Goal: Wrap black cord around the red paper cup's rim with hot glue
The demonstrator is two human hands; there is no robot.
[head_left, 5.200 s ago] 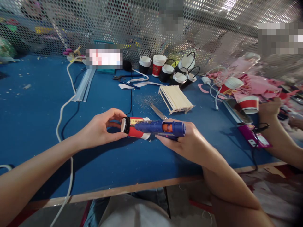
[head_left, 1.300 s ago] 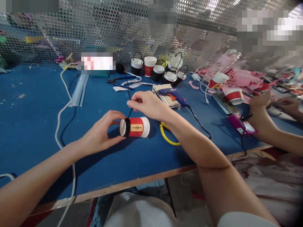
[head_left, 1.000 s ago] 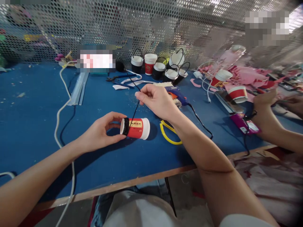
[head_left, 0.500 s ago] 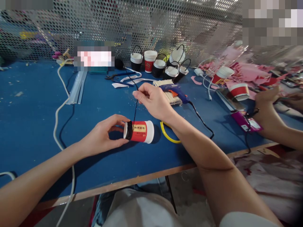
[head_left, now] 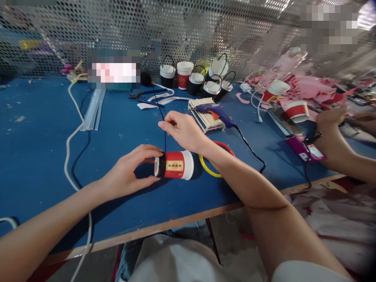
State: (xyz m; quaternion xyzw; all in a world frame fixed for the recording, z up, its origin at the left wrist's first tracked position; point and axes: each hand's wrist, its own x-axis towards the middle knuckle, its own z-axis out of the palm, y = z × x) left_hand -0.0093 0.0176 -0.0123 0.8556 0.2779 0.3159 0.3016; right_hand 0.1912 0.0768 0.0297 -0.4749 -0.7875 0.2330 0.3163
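My left hand (head_left: pixel 133 166) is closed on a red and white paper cup (head_left: pixel 175 164) lying on its side, with the fingers and thumb at its narrower-looking left end. Black yarn is wrapped in a band (head_left: pixel 161 165) round that end. From the band a black strand (head_left: pixel 165 141) rises to my right hand (head_left: pixel 183 131), which pinches it between thumb and fingers just above the cup. Beyond the pinch, the strand runs on to a black yarn ball (head_left: pixel 146 79) at the back of the table.
Several cups with black handles (head_left: pixel 196 84) stand at the back beside a red cup (head_left: pixel 185 75). A blue glue gun (head_left: pixel 216 110) rests on a stick rack (head_left: pixel 205 121). Pliers (head_left: pixel 147 93), glue sticks (head_left: pixel 94 109) and a yellow ring (head_left: pixel 210 168) lie about. Another person's arm (head_left: pixel 337 141) is at the right.
The cup has turned a little about its length, its label now lower. My right hand has come down and left with the strand, nearer the cup. My left hand keeps its hold.
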